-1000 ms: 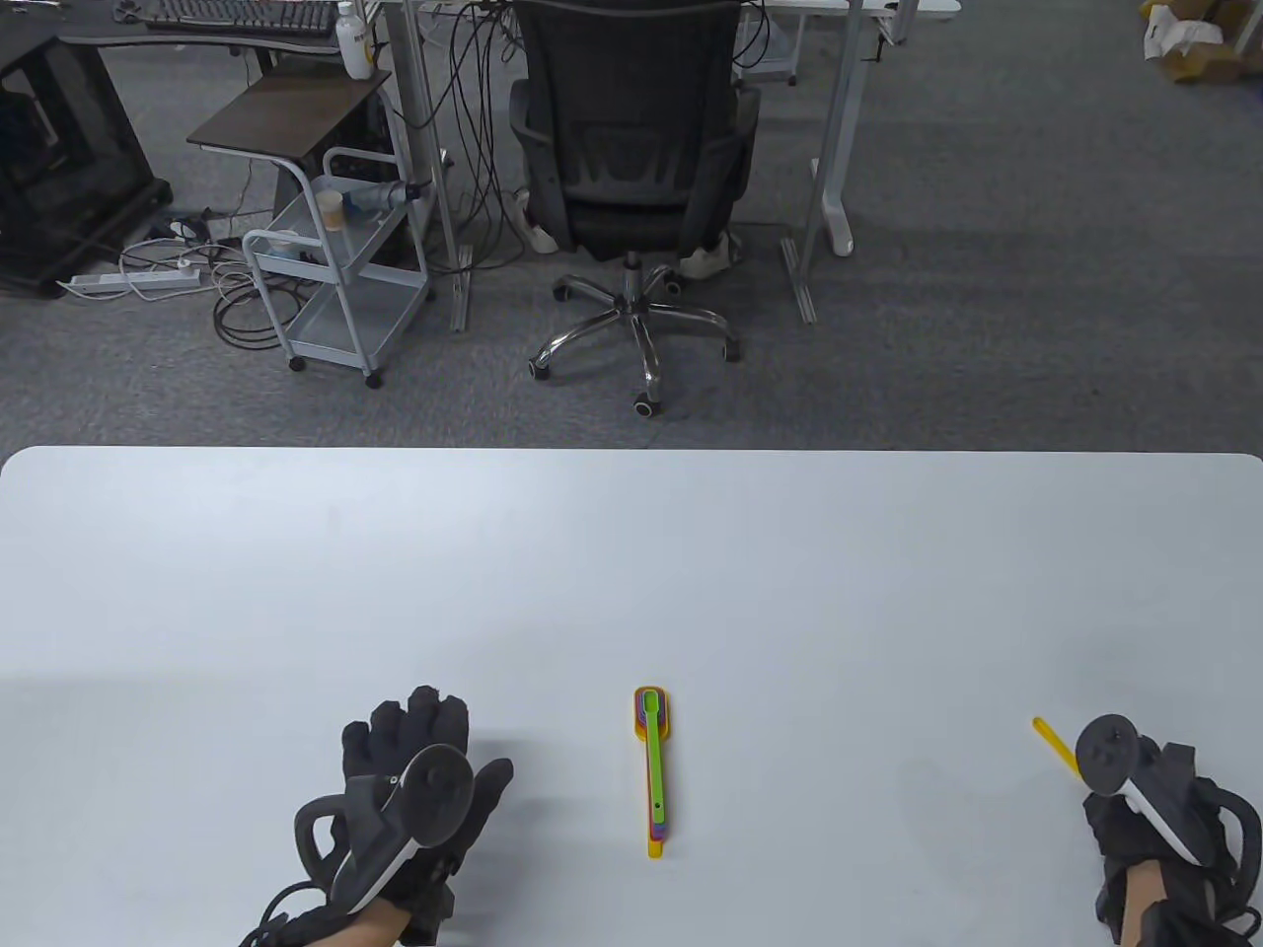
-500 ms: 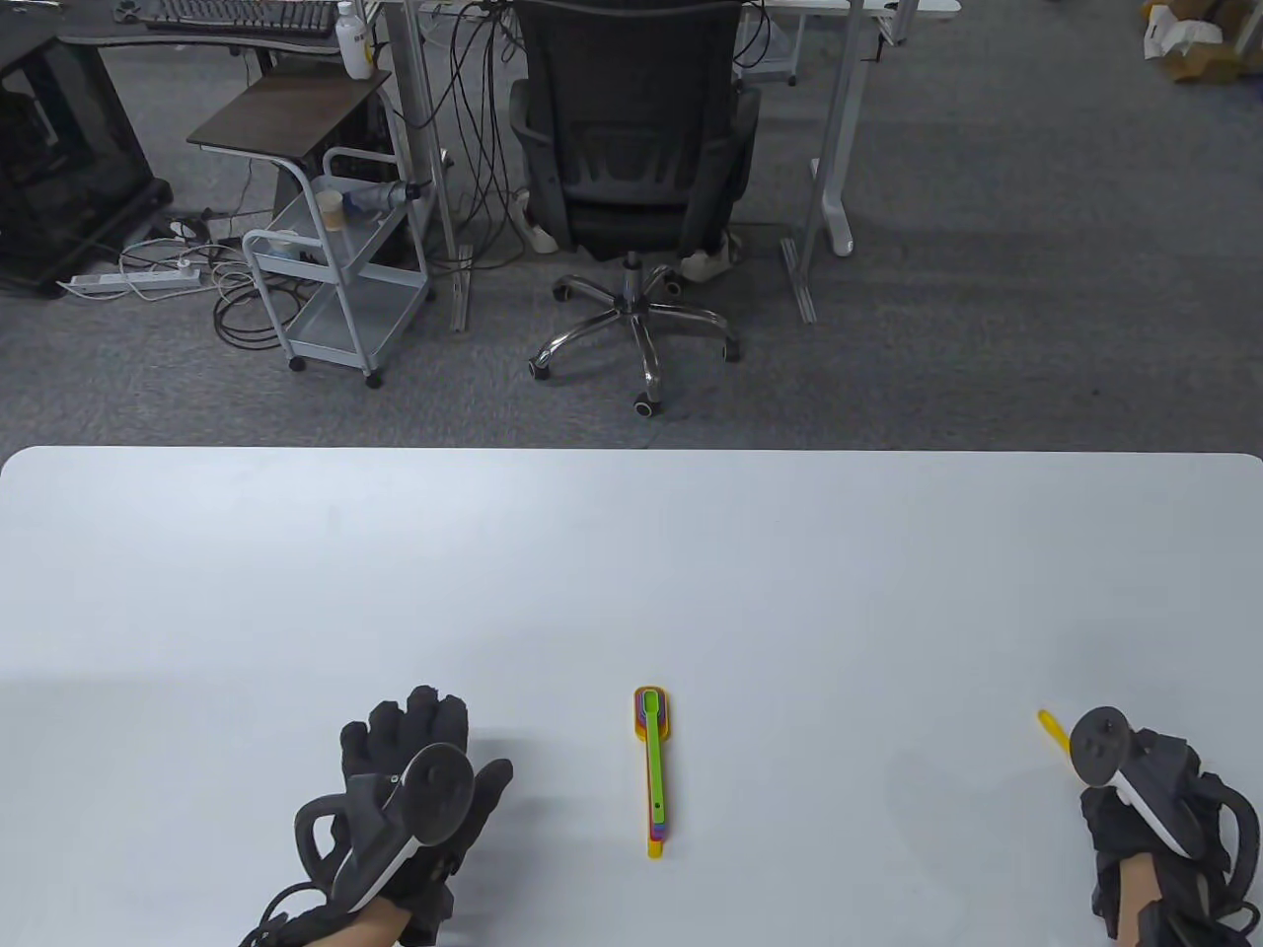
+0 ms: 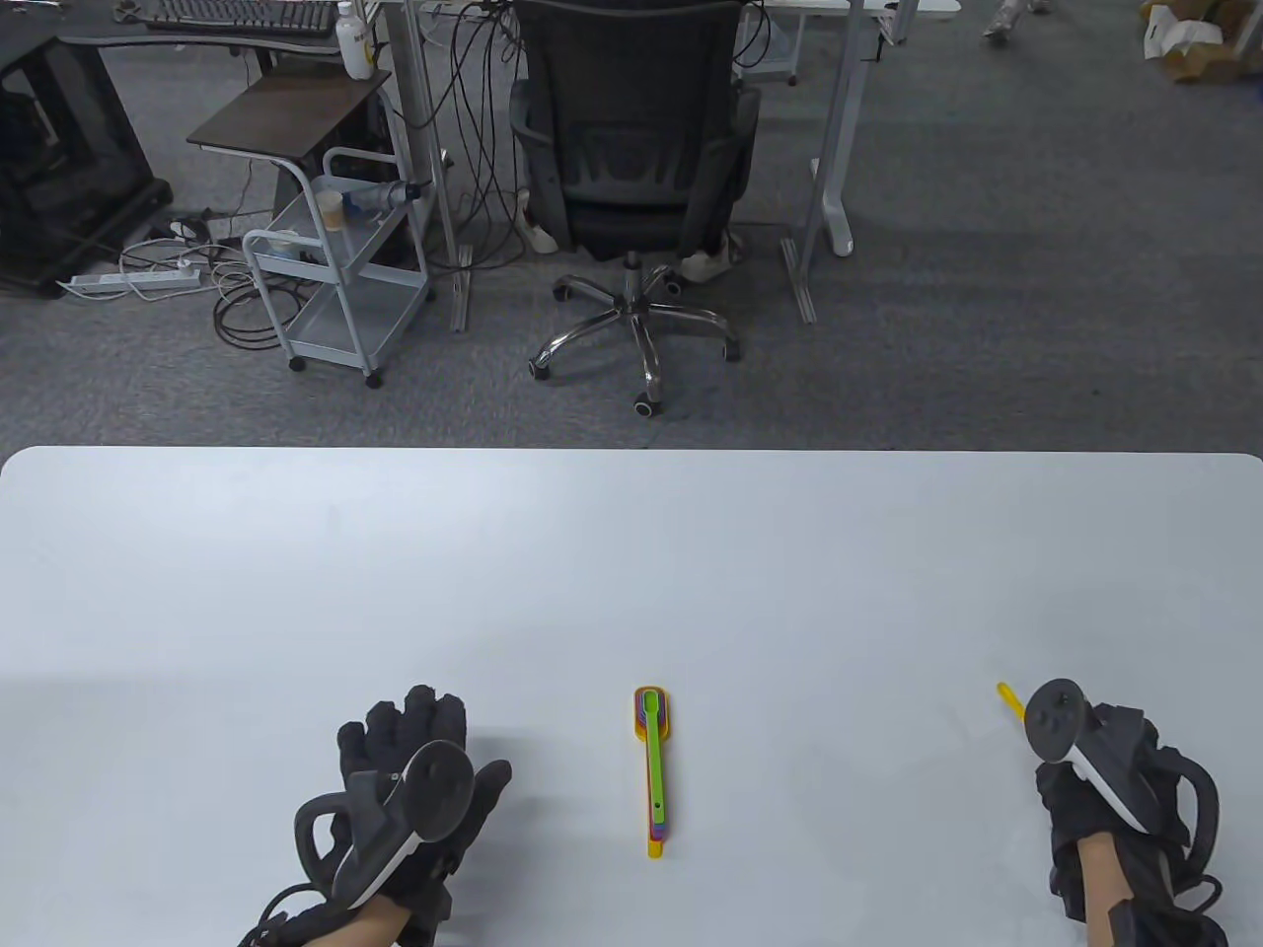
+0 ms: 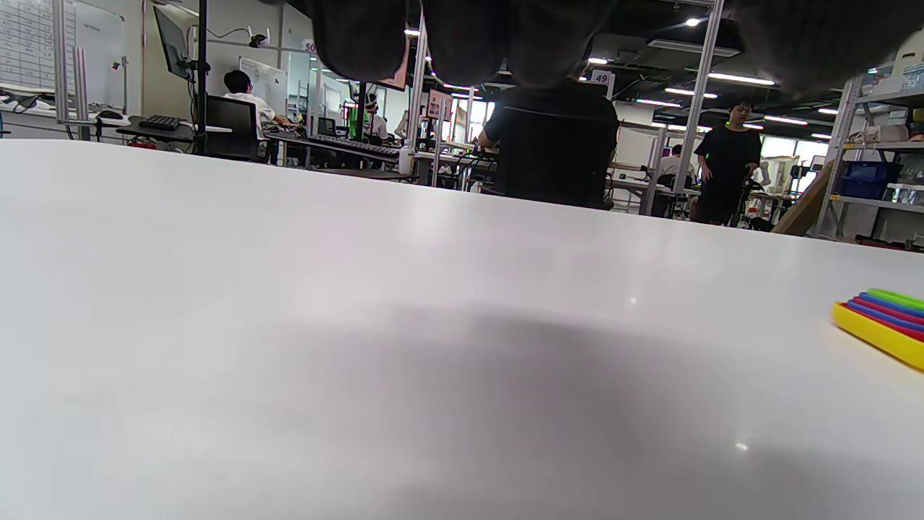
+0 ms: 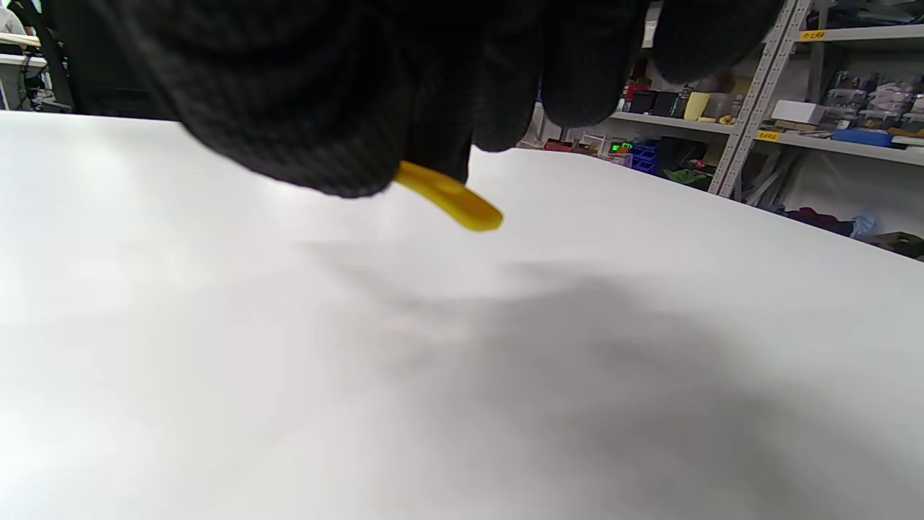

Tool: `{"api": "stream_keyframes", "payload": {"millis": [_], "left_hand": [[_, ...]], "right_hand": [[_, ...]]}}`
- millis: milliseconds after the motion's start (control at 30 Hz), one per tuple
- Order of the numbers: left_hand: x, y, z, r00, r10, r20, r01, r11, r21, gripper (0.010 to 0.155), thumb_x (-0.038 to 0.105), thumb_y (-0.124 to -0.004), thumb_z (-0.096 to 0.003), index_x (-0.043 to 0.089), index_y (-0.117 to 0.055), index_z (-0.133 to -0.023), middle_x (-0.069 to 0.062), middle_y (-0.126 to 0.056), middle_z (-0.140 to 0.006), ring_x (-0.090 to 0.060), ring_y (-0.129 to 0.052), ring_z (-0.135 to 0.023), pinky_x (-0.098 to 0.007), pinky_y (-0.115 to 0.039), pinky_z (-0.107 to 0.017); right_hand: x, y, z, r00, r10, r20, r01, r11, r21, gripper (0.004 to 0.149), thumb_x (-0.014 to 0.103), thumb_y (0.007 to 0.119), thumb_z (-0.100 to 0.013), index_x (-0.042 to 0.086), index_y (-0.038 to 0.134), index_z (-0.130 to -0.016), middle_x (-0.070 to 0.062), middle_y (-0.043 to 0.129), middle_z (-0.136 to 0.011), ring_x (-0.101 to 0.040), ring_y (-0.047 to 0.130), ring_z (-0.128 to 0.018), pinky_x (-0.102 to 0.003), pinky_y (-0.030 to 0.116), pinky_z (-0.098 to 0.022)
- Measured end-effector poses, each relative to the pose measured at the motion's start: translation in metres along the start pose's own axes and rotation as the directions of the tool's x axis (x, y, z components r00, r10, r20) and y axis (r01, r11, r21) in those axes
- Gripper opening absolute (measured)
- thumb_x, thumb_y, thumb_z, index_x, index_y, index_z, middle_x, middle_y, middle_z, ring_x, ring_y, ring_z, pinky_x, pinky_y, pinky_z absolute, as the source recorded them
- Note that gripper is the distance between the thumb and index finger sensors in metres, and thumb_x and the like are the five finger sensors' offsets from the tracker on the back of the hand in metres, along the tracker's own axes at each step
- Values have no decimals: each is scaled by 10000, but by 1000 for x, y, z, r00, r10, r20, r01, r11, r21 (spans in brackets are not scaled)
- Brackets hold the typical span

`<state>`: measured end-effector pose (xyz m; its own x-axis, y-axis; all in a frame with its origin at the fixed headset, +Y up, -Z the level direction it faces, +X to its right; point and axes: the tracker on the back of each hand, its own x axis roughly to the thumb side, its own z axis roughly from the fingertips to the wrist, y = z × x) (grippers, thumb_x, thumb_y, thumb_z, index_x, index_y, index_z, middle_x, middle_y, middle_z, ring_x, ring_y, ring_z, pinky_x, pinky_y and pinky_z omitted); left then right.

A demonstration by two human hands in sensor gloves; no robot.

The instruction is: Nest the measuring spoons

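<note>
A nested stack of measuring spoons (image 3: pixel 652 767), green on top of purple, red and yellow ones, lies lengthwise on the white table (image 3: pixel 631 552) between my hands. Its handle ends show at the right edge of the left wrist view (image 4: pixel 884 321). My left hand (image 3: pixel 414 760) lies flat on the table to the left of the stack, fingers straight, holding nothing. My right hand (image 3: pixel 1071 779), at the far right, grips a small yellow spoon (image 3: pixel 1010 698); only its tip pokes out past the tracker. In the right wrist view the yellow spoon (image 5: pixel 451 196) juts from under the curled fingers (image 5: pixel 303 94), above the table.
The table's far edge (image 3: pixel 631 452) runs across the middle of the table view. Beyond it stand an office chair (image 3: pixel 631 148), a wheeled cart (image 3: pixel 335 276) and desk legs on grey carpet. People and shelving appear behind the table in the wrist views.
My right hand has moved left and slightly away from me, carrying the yellow spoon with it. The left hand and the nested stack have stayed put.
</note>
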<state>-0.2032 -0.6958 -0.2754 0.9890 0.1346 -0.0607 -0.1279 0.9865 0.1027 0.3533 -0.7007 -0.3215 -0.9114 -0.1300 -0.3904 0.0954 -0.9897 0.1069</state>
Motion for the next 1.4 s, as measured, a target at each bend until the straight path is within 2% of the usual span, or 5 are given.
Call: {"api": "stream_keyframes", "payload": {"millis": [600,1067,1400], "left_hand": [[-8,0,-4,999,0,-40,0,1000,-8,834,713,-770,-402,261,-674,-1096,-49,-646,-1203,-493,-693,-1113,-673,-474,-805],[-13,0,-6,998,4,-56,-4,1000,-6,836,713,-771,-401,263,-670,-1098,-50,-639,-1206,-493,-686,-1117,-675,-468,-805],[-15,-1,-7,998,7,-57,-7,1000,-8,838,713,-770,-403,260,-667,-1100,-51,-637,-1206,-496,-683,-1117,-678,-466,-803]], "right_hand": [[96,-48,49,988,-4,153,8,1000,-27,446,358,875,-443,111,873,-814,-189,683,-1178,-536,659,-1028,-696,578,-688],[169,-62,83,965,-18,260,26,999,-31,445,358,870,-447,109,871,-816,-196,672,-1183,-548,653,-1025,-696,568,-690],[207,-61,99,948,-12,318,20,1000,-22,448,363,862,-449,108,866,-817,-201,670,-1183,-553,650,-1023,-695,564,-691]]}}
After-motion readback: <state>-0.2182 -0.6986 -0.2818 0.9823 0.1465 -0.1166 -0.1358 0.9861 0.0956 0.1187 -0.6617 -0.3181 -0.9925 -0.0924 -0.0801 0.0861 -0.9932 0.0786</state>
